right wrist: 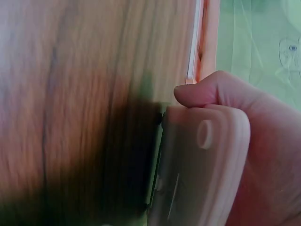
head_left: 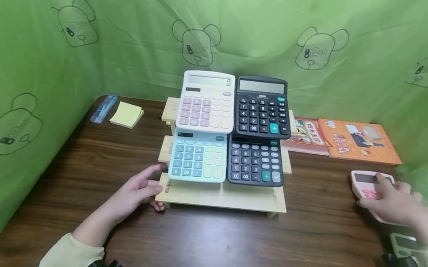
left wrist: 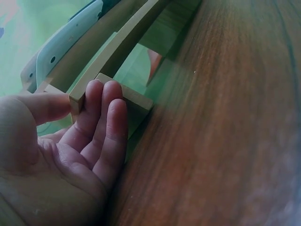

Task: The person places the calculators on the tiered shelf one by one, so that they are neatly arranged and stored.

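Note:
My left hand (head_left: 135,194) pinches the front left corner of a light wooden tiered stand (head_left: 226,197); thumb and fingertips meet its edge in the left wrist view. On the stand's tiers lean a white calculator (head_left: 217,103), a black calculator (head_left: 258,117) beside it, a light blue calculator (head_left: 185,154) below, and a dark calculator (head_left: 248,164) at lower right. Far to the right, my right hand (head_left: 399,204) grips a pink calculator (head_left: 361,185). Its pale underside (right wrist: 197,165) faces the right wrist camera, tilted off the tabletop, with the thumb along one edge.
A green calculator (head_left: 405,244) lies partly under the right sleeve. Books (head_left: 357,140) lie at the back right. Yellow sticky notes (head_left: 126,114) and a blue translucent item (head_left: 103,109) sit at the back left. Green fabric walls (head_left: 133,70) surround the brown table (head_left: 199,252).

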`<state>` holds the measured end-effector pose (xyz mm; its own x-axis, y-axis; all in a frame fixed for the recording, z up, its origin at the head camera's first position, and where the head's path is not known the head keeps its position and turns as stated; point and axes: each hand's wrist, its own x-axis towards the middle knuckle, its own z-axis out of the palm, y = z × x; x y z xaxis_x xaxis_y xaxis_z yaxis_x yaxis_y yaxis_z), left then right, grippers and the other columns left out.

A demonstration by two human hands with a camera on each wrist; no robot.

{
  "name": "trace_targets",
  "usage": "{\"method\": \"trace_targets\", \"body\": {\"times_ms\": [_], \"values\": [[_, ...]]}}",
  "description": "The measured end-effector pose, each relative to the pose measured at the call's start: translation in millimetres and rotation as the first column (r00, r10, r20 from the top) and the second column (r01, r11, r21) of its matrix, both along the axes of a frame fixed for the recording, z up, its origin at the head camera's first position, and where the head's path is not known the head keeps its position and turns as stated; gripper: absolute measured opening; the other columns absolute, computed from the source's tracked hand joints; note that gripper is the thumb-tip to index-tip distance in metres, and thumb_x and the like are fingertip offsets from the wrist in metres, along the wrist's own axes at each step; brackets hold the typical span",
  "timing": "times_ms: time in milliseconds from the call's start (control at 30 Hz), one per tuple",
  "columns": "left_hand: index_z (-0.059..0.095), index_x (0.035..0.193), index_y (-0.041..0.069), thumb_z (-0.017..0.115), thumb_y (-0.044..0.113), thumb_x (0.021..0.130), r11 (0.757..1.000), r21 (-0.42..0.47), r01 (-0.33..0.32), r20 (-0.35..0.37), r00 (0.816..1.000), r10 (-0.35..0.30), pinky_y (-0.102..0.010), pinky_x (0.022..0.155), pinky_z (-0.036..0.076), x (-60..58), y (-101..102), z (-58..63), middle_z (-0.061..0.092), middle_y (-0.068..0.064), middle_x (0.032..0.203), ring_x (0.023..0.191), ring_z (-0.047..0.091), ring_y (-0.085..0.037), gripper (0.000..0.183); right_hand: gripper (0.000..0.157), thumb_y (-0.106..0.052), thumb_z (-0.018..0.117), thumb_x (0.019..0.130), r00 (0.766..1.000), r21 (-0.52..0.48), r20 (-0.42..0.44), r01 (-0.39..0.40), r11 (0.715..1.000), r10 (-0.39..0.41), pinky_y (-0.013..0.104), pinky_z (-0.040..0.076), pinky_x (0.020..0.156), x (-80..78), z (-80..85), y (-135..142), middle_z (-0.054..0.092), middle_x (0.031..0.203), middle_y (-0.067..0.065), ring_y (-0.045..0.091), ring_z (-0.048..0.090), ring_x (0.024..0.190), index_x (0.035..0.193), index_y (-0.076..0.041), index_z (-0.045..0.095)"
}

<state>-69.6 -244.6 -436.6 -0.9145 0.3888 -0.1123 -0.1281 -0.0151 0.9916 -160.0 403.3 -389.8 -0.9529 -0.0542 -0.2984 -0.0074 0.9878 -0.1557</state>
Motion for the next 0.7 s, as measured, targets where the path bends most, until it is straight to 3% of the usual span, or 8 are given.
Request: {"method": "trace_targets", "body": {"times_ms": [167, 367, 700], "values": [[0.022, 0.149, 0.01, 0.051, 0.012, 0.101, 1.0, -0.005, -0.001, 0.002, 1.0, 0.001, -0.052, 0.068, 0.058, -0.8, 1, 0.7, 0.065, -0.028, 0.094, 0.07, 0.067, -0.035, 0.057, 0.115, -0.067, 0.066, 0.078, 0.999, -0.04, -0.051, 0.001, 0.999, -0.004, 0.074, 0.027, 0.06, 7.1, 3.3, -21, 0.004, 0.138, 0.045, 0.064, 0.02, 0.099, 0.155, -0.01, 0.002], [0.025, 0.149, 0.012, 0.051, 0.013, 0.101, 1.0, -0.01, -0.002, 0.012, 1.0, 0.003, -0.053, 0.068, 0.057, -2.8, 1, 0.0, 0.065, -0.029, 0.095, 0.07, 0.067, -0.038, 0.055, 0.115, -0.064, 0.072, 0.074, 0.985, -0.067, -0.167, -0.061, 0.996, 0.049, 0.068, 0.031, 0.059, 27.8, 13.6, -59, 0.012, 0.14, 0.042, 0.064, 0.026, 0.104, 0.156, -0.013, 0.009], [0.024, 0.15, 0.011, 0.051, 0.014, 0.101, 0.999, 0.024, -0.025, 0.026, 0.999, 0.024, -0.054, 0.069, 0.057, -1.9, 1, -2.8, 0.063, -0.03, 0.101, 0.071, 0.066, -0.035, 0.056, 0.111, -0.052, 0.087, 0.06, 0.895, -0.157, -0.418, -0.239, 0.958, 0.155, 0.057, 0.031, 0.071, 82.6, 21.4, -146, 0.03, 0.144, 0.026, 0.052, 0.035, 0.112, 0.151, -0.018, 0.034]]}}
